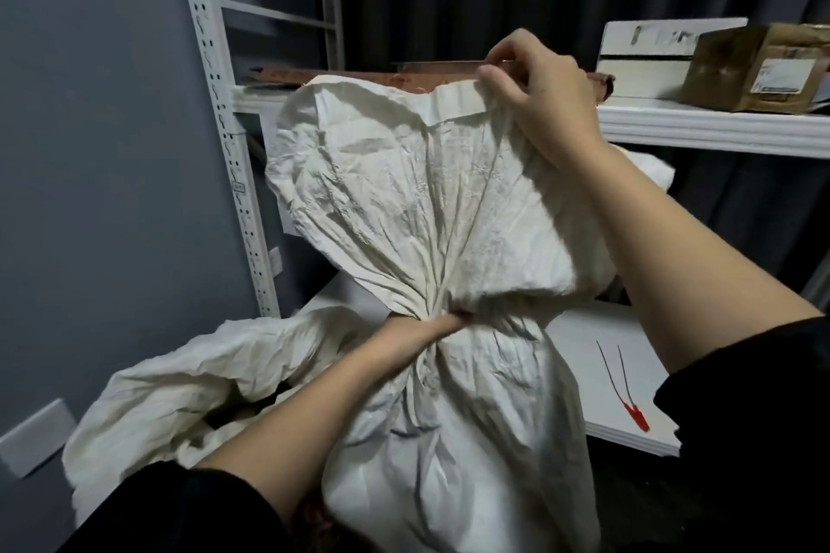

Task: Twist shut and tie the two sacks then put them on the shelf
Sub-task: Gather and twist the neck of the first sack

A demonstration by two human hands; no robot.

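Note:
A white woven sack (458, 440) stands in front of me, its neck gathered into a tight waist. My left hand (417, 335) grips that gathered neck. Above it the loose top of the sack fans out wide, and my right hand (543, 99) pinches its upper rim and holds it up. A second white sack (179, 391) lies slumped and open to the left, with dark contents showing inside. Two thin ties with red ends (626, 391) lie on the lower white shelf (629, 346) to the right.
A white metal rack with a perforated upright (233, 175) stands against the grey wall. Its upper shelf (718, 128) carries a brown cardboard box (759, 67), a white box (651, 54) and a reddish flat board. Dark curtains hang behind.

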